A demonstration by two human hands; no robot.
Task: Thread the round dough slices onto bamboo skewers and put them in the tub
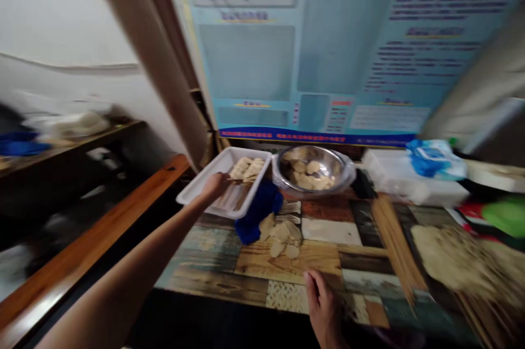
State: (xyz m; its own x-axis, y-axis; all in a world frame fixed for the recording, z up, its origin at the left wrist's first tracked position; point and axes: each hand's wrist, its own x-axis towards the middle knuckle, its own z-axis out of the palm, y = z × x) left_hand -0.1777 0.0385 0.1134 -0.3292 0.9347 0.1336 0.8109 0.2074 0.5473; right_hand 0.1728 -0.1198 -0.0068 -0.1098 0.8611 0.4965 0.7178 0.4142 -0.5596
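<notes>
My left hand [216, 183] reaches out over a white rectangular tray [192, 191] and its fingers are closed on a thin skewer with pale pieces, lying among the skewered pieces [246, 167] in the tray. My right hand [324, 305] rests near the table's front edge with fingers loosely curled; I cannot see anything in it. A small heap of pale food pieces [283, 235] lies on the patchwork-patterned table [328, 231] between the hands, next to a blue cloth [259, 208].
A metal bowl [346, 171] with more pale pieces stands right of the tray. Bamboo skewers [394, 242] lie in a bundle at the right, beside a beige heap [455, 259]. A white box [404, 185] with a blue bag [430, 157] is behind. A wooden bench [102, 239] runs along the left.
</notes>
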